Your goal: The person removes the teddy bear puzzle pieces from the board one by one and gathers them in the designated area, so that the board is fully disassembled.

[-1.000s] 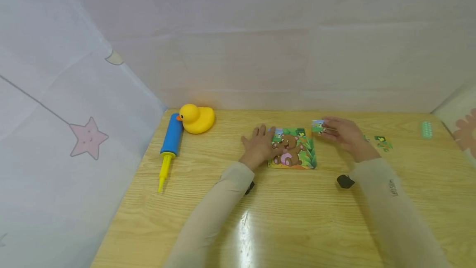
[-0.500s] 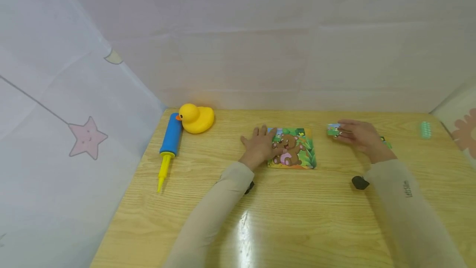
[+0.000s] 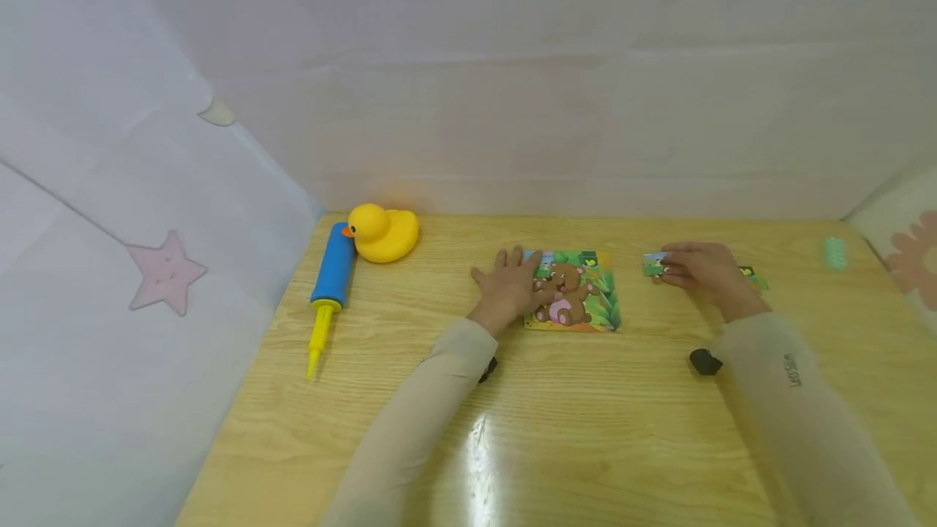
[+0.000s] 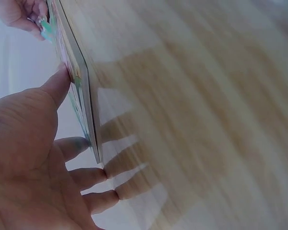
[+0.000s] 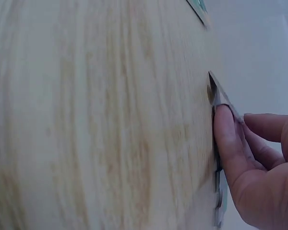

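A square bear puzzle (image 3: 578, 299) lies flat on the wooden table. My left hand (image 3: 508, 291) rests on its left side with fingers spread; in the left wrist view the thumb (image 4: 57, 84) touches the picture face and some fingertips reach past the board's edge. To the right of the puzzle, my right hand (image 3: 706, 271) pinches a small blue and green puzzle piece (image 3: 652, 263) between thumb and fingers. The right wrist view shows this piece (image 5: 223, 96) tilted, close to the tabletop. More puzzle pieces (image 3: 750, 273) lie behind the right hand, partly hidden by it.
A yellow toy duck (image 3: 388, 236) sits at the back left, its beak against a blue and yellow hand pump (image 3: 333, 271). A small pale green knobbed object (image 3: 835, 253) lies at the far right. A pale cloth wall (image 3: 468, 120) borders the table behind.
My right hand has moved right, away from the puzzle, with the piece in its fingers, then slightly down toward the tabletop. The left hand has stayed on the puzzle.
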The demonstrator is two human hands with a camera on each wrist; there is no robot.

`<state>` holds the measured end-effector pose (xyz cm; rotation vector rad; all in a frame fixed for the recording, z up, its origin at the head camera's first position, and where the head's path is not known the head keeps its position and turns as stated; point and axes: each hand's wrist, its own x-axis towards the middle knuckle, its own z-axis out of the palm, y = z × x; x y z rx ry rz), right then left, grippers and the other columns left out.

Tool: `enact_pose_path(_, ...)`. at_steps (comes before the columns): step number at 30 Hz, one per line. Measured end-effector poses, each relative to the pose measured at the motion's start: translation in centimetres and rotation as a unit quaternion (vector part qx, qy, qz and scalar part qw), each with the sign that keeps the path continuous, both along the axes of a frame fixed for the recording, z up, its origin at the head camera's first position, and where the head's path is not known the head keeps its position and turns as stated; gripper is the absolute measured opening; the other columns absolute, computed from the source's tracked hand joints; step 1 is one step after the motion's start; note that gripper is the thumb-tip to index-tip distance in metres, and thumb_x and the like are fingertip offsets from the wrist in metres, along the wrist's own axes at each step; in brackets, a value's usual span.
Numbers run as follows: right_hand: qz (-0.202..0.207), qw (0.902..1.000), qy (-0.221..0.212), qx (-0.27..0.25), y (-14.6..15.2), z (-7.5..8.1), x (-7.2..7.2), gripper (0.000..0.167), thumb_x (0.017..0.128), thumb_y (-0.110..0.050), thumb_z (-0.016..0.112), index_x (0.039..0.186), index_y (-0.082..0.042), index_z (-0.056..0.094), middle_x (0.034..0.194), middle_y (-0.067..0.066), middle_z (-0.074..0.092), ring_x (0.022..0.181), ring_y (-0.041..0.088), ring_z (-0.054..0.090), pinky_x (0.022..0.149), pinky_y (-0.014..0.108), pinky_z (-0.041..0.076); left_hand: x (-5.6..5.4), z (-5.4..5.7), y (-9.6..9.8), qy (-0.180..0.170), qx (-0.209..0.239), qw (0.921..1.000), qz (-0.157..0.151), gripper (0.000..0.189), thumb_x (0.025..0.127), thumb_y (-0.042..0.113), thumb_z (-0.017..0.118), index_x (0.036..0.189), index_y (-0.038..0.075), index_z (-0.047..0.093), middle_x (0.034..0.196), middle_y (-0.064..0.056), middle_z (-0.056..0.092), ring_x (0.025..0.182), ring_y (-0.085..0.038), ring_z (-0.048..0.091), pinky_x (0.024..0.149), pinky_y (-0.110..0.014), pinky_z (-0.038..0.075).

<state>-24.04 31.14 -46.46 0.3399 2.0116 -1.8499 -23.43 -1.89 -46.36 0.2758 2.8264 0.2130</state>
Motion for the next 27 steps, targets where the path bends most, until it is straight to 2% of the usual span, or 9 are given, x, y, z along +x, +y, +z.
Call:
enact_pose_path(3, 0.004, 0.9976, 0.015, 0.067, -0.21, 0.09, 0.22, 0.056, 0.108, -0.019, 0.05, 0.153, 0.008, 0.034, 0.093, -0.018, 0.068, 0.087, -0.002, 0.071, 0.089, 0.021, 0.058, 0.06, 0.06, 0.05, -0.002, 0.003, 1.0, 0.0, 0.089, 0.088, 0.075, 0.056, 0.162, 0.038, 0.022, 0.172, -0.003, 0.017, 0.159, -0.031, 0.013, 0.114, -0.078, 0.02)
enact_pose_path(5, 0.001, 0.9944, 0.02, 0.104, -0.27, 0.22, 0.34, 0.055, 0.108, -0.022, 0.05, 0.152, 0.009, 0.037, 0.094, -0.017, 0.067, 0.086, -0.004, 0.07, 0.089, 0.021, 0.058, 0.11, 0.09, 0.11, -0.005, 0.006, 1.0, -0.003, 0.088, 0.089, 0.074, 0.056, 0.162, 0.037, 0.023, 0.172, -0.004, 0.016, 0.159, -0.032, 0.013, 0.114, -0.079, 0.019)
enact_pose_path(7, 0.0, 0.9902, 0.028, 0.136, -0.34, 0.38, 0.42, 0.054, 0.108, -0.023, 0.049, 0.15, 0.01, 0.04, 0.101, -0.01, 0.066, 0.084, -0.004, 0.069, 0.089, 0.022, 0.059, 0.1, 0.06, 0.16, -0.008, 0.007, 0.9999, -0.003, 0.088, 0.089, 0.074, 0.056, 0.162, 0.037, 0.022, 0.172, -0.004, 0.016, 0.159, -0.031, 0.013, 0.114, -0.079, 0.018)
enact_pose_path(11, -0.005, 0.9832, 0.049, 0.176, -0.55, 0.58, 0.59, 0.053, 0.108, -0.025, 0.047, 0.146, 0.012, 0.044, 0.121, 0.013, 0.067, 0.082, -0.001, 0.071, 0.087, 0.025, 0.06, 0.17, 0.0, 0.19, -0.006, 0.002, 1.0, -0.002, 0.087, 0.09, 0.073, 0.055, 0.162, 0.039, 0.022, 0.172, -0.003, 0.017, 0.159, -0.031, 0.013, 0.115, -0.078, 0.018)
enact_pose_path(15, -0.009, 0.9799, 0.057, 0.191, -0.66, 0.83, 0.67, 0.053, 0.108, -0.025, 0.045, 0.146, 0.012, 0.045, 0.129, 0.022, 0.065, 0.081, 0.002, 0.073, 0.084, 0.027, 0.061, 0.27, 0.13, 0.09, -0.005, 0.0, 1.0, -0.001, 0.087, 0.089, 0.073, 0.056, 0.162, 0.038, 0.023, 0.172, -0.003, 0.017, 0.159, -0.031, 0.014, 0.115, -0.078, 0.019)
enact_pose_path(18, -0.012, 0.9807, 0.055, 0.188, -0.56, 0.97, 0.63, 0.053, 0.108, -0.024, 0.045, 0.146, 0.012, 0.044, 0.123, 0.016, 0.069, 0.08, 0.001, 0.073, 0.083, 0.028, 0.061, 0.29, 0.19, 0.05, -0.005, 0.0, 1.0, -0.001, 0.088, 0.089, 0.074, 0.056, 0.162, 0.038, 0.023, 0.172, -0.003, 0.017, 0.159, -0.03, 0.014, 0.115, -0.077, 0.02)
enact_pose_path(23, -0.014, 0.9832, 0.054, 0.174, -0.13, 0.96, 0.49, 0.054, 0.108, -0.025, 0.045, 0.147, 0.012, 0.042, 0.103, 0.0, 0.073, 0.078, 0.001, 0.073, 0.084, 0.027, 0.061, 0.21, -0.02, 0.09, -0.004, -0.003, 1.0, -0.003, 0.087, 0.089, 0.075, 0.054, 0.162, 0.038, 0.022, 0.172, -0.003, 0.017, 0.159, -0.03, 0.013, 0.115, -0.077, 0.018)
enact_pose_path(27, -0.009, 0.9832, 0.055, 0.174, 0.24, 0.92, 0.47, 0.056, 0.108, -0.027, 0.045, 0.147, 0.013, 0.042, 0.098, -0.005, 0.072, 0.078, 0.0, 0.073, 0.083, 0.025, 0.061, 0.06, -0.3, 0.12, -0.004, -0.003, 1.0, -0.003, 0.087, 0.089, 0.075, 0.054, 0.162, 0.039, 0.021, 0.172, -0.003, 0.016, 0.16, -0.03, 0.011, 0.115, -0.078, 0.018)
